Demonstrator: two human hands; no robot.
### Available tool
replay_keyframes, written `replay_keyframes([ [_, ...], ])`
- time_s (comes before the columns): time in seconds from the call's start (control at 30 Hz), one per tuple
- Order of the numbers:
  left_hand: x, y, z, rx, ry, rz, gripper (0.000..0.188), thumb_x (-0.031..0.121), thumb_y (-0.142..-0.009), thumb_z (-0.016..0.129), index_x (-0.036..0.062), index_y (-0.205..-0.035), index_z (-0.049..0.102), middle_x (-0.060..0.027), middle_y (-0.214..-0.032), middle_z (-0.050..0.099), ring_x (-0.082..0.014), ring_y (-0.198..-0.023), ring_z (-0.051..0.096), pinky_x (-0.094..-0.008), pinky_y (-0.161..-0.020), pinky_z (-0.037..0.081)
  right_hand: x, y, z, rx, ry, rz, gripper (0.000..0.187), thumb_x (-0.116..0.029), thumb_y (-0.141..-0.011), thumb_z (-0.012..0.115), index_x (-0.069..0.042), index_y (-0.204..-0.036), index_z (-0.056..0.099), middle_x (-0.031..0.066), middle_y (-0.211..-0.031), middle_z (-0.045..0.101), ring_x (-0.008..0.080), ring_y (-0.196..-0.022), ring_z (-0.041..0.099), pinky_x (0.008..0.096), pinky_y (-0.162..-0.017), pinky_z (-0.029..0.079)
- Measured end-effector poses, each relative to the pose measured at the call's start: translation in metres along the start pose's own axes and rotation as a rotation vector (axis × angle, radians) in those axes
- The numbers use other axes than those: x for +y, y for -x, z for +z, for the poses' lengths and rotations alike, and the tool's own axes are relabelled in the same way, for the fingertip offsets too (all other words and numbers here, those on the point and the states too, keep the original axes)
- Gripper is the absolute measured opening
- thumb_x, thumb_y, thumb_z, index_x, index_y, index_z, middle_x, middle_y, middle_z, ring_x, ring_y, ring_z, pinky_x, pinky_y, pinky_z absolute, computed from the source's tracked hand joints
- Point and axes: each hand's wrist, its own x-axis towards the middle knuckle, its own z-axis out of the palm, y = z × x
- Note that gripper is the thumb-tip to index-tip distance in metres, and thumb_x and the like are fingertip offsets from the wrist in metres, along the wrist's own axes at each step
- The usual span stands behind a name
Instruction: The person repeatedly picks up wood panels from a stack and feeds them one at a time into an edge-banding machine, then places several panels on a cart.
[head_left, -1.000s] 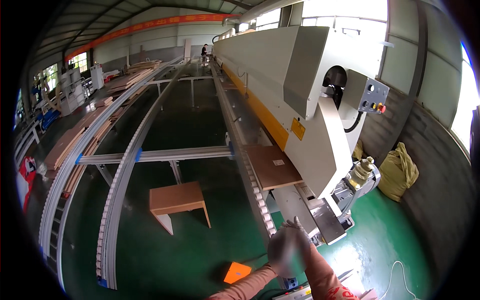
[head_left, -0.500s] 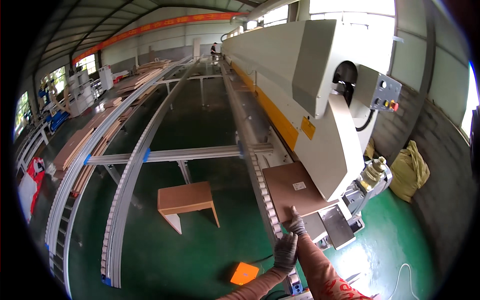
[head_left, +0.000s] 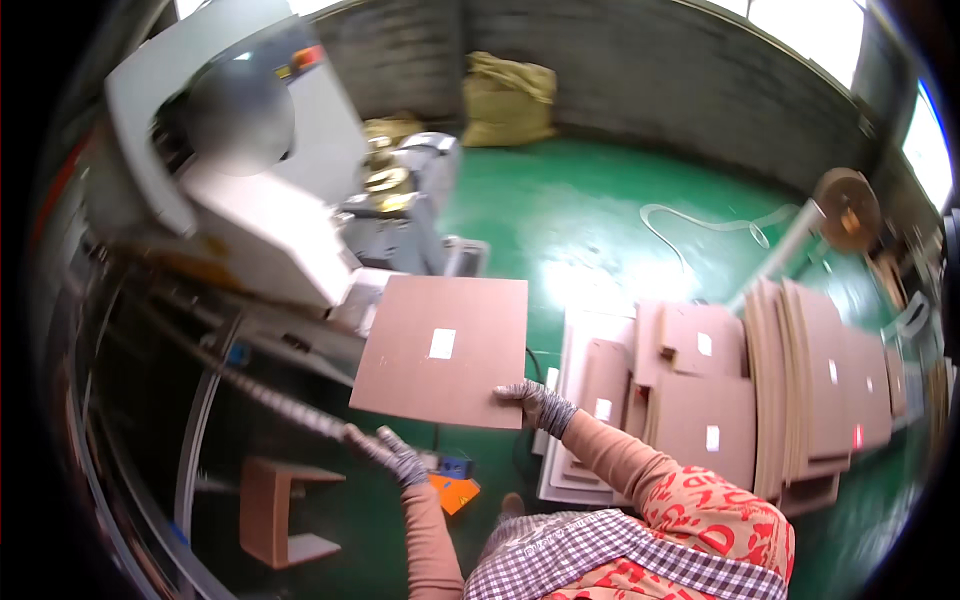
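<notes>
A square brown board [head_left: 480,350] with a white label is held out in front of me. My right hand [head_left: 540,405], in a grey glove, grips it at the near right corner, thumb on the top face and fingers hidden beneath. Left of the board, my left hand [head_left: 395,460], also gloved, is apart from it with fingers spread and nothing in them. The board's far left part overlaps the end of the large pale machine [head_left: 270,220].
On my right, several stacks of brown labelled boards [head_left: 700,420] stand close by. A roller rail [head_left: 270,400] runs at the left, with a small brown stool [head_left: 265,510] below it. An orange box [head_left: 455,492] lies near my feet. A yellow sack [head_left: 508,100] leans on the far wall.
My view has swung right, toward the stacks. The board has come off the machine's end in my right hand. My left hand has moved away from my right wrist and opened.
</notes>
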Motion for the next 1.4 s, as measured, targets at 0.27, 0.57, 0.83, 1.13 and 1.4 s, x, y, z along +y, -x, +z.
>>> replay_keyframes([
  [0.27, 0.112, 0.0, 0.098, -1.334, 0.968, -1.091, 0.071, 0.038, -0.091, 0.064, 0.0069, -0.145, 0.03, -0.0154, -0.143, 0.04, -0.026, -0.12, 0.05, -0.0386, -0.1, 0.044, -0.069, 0.242, -0.155, 0.129, -0.032, -0.193, 0.05, -0.011, -0.073, 0.075, 0.002, -0.118, 0.059, 0.0136, -0.104, 0.068, 0.0253, -0.093, 0.067, 0.0417, -0.088, 0.054],
  [0.57, 0.285, 0.209, 0.236, -1.716, 1.194, -0.86, 0.047, 0.007, -0.085, 0.065, 0.001, -0.129, 0.051, -0.0107, -0.115, 0.062, -0.0232, -0.099, 0.062, -0.0367, -0.085, 0.053, -0.148, 0.359, -0.284, 1.083, 0.127, -0.594, 0.044, -0.026, -0.087, 0.069, -0.004, -0.123, 0.056, 0.0062, -0.109, 0.063, 0.0152, -0.094, 0.061, 0.0303, -0.085, 0.049],
  [0.83, 0.384, 0.317, 0.336, -1.613, 1.156, -0.762, 0.052, -0.002, -0.082, 0.064, 0.0058, -0.131, 0.051, -0.0089, -0.116, 0.063, -0.0233, -0.099, 0.062, -0.0375, -0.086, 0.052, 0.048, 0.484, -0.353, 1.288, 0.195, -0.686, 0.029, -0.012, -0.09, 0.064, 0.001, -0.115, 0.062, 0.0065, -0.102, 0.067, 0.0122, -0.093, 0.062, 0.0249, -0.084, 0.049],
  [1.13, 0.395, 0.394, 0.385, -1.821, 1.038, -0.773, 0.056, 0.001, -0.083, 0.065, 0.007, -0.136, 0.047, -0.0064, -0.119, 0.061, -0.0232, -0.103, 0.06, -0.04, -0.09, 0.051, 0.193, 0.542, -0.349, 1.545, -0.083, -0.492, 0.024, 0.0, -0.089, 0.059, 0.001, -0.113, 0.06, 0.0094, -0.102, 0.066, 0.0151, -0.091, 0.063, 0.027, -0.086, 0.051],
  [1.4, 0.418, 0.404, 0.37, -1.956, 0.162, -0.193, 0.048, 0.016, -0.079, 0.078, 0.0002, -0.117, 0.054, -0.0121, -0.106, 0.064, -0.0249, -0.088, 0.066, -0.0398, -0.072, 0.058, 0.233, 0.528, -0.361, 1.588, -0.022, -0.408, 0.027, -0.003, -0.088, 0.061, 0.003, -0.115, 0.059, 0.0105, -0.102, 0.066, 0.0156, -0.09, 0.063, 0.0268, -0.085, 0.051],
])
